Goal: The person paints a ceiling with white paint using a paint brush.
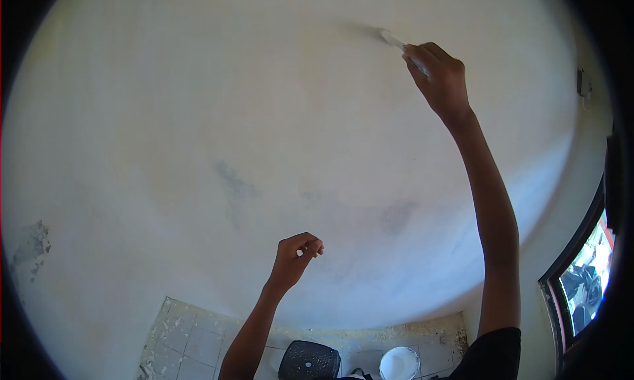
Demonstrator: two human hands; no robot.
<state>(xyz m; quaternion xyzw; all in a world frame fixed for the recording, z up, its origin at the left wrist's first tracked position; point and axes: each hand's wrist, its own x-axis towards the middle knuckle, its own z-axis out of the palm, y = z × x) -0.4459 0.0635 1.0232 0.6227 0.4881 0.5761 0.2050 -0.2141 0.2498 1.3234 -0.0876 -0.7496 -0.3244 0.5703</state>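
High on the pale wall (264,96), my right hand (439,76) grips a paintbrush (395,40). The brush's light-coloured head points up and left and is at the wall, with its shadow beside it; part of the handle is hidden in my fingers. Lower down, my left hand (297,254) hovers in front of the wall, fingers curled in toward the thumb. A small bright gap shows through the curl, and I see no object in that hand.
On the tiled floor (201,344) below stand a dark, paint-speckled stool (309,361) and a white bucket (399,364). Grey patches (234,182) mark the wall, with peeling paint (36,241) at far left. A window (584,281) and a wall switch (584,83) are on the right.
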